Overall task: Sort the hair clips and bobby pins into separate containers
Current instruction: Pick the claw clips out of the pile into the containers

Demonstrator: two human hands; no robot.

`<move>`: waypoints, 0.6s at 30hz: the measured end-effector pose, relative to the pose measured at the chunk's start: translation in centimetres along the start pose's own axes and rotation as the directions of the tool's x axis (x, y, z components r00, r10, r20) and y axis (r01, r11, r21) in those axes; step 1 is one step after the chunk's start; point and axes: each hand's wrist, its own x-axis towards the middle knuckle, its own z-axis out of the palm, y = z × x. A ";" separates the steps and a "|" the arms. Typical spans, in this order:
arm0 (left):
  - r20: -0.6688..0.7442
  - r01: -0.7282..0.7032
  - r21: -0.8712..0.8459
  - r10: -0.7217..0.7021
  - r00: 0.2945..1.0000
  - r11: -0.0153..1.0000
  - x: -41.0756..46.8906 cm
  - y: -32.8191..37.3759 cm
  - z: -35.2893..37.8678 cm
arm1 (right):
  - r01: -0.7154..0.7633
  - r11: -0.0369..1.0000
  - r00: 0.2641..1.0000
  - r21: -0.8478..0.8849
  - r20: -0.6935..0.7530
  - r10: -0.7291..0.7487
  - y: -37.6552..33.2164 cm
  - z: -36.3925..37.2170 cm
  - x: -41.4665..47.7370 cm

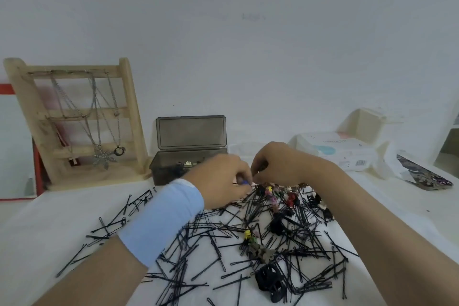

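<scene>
Both hands work over the far part of a heap on the white surface [62, 218]. The left hand [223, 179], with a light blue wristband [161, 218], has its fingers curled, and its grip pinches a small blue piece [244, 182] at the fingertips; it is too blurred to name. The right hand [278, 164] is just beside it with the fingers also curled, but I cannot tell if its grip holds anything.

The black bobby pins [203, 238] lie scattered across the middle of the surface and toward its near edge. Small coloured hair clips [270, 194] lie mixed with them just under the hands, and a big black claw clip [269, 278] lies near the near edge. A grey box [169, 169] stands at the far edge with its lid [191, 131] upright, and some dark things are inside.

A wooden stand [129, 107] with necklaces [99, 131] is at the far left corner. A pack of wipes [342, 154] and a phone [422, 176] are at the far right.
</scene>
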 end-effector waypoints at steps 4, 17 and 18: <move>-0.075 0.145 0.060 -0.140 0.987 0.988 -0.3 -3.8 -2.9 | 0.070 0.997 0.995 0.026 -0.068 -0.068 -2.0 1.3 1.5; 0.084 0.108 -0.120 -0.098 0.992 0.987 -0.3 -3.9 -2.5 | -0.010 0.999 0.988 -0.050 0.151 0.018 -0.7 0.0 0.0; 0.143 0.081 -0.167 -0.058 0.988 0.983 -0.4 -3.2 -2.3 | -0.030 0.997 0.980 -0.065 0.194 0.042 -0.4 -0.1 -0.4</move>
